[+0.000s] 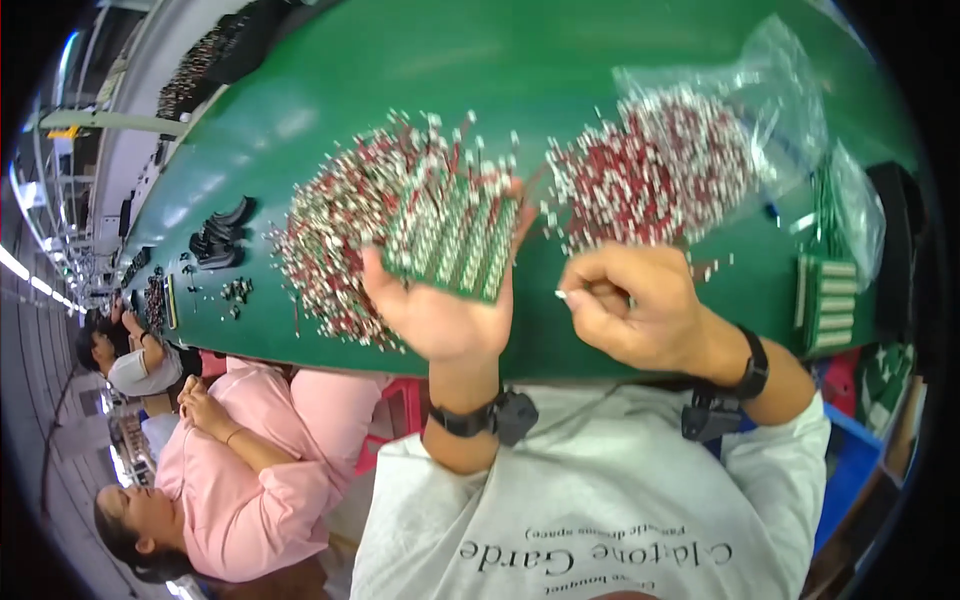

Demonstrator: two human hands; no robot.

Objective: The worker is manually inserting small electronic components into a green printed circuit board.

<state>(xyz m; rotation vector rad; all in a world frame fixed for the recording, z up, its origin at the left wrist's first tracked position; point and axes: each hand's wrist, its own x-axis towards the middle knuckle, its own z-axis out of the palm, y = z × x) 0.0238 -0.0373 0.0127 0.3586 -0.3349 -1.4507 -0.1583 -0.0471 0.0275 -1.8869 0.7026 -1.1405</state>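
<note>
My left hand [445, 325] is palm up and holds a green circuit board panel [465, 250] between the thumb and the fingers behind it. Rows of small white parts cover the panel, and red wires with white ends stick out at its far edge. To the right of it, my right hand [640, 305] is closed in a pinch on a small white connector [561, 294]; whether a wire hangs from it is hidden by the fingers. A heap of red wires with white connectors [335, 235] lies left of and behind the panel.
A second heap of red wires [620, 185] spills from a clear plastic bag [790, 90] at the far right. More green panels [832, 305] stand at the right edge. Black parts [218, 240] lie on the green table [480, 50] at left. A person in pink [260, 470] sits to my left.
</note>
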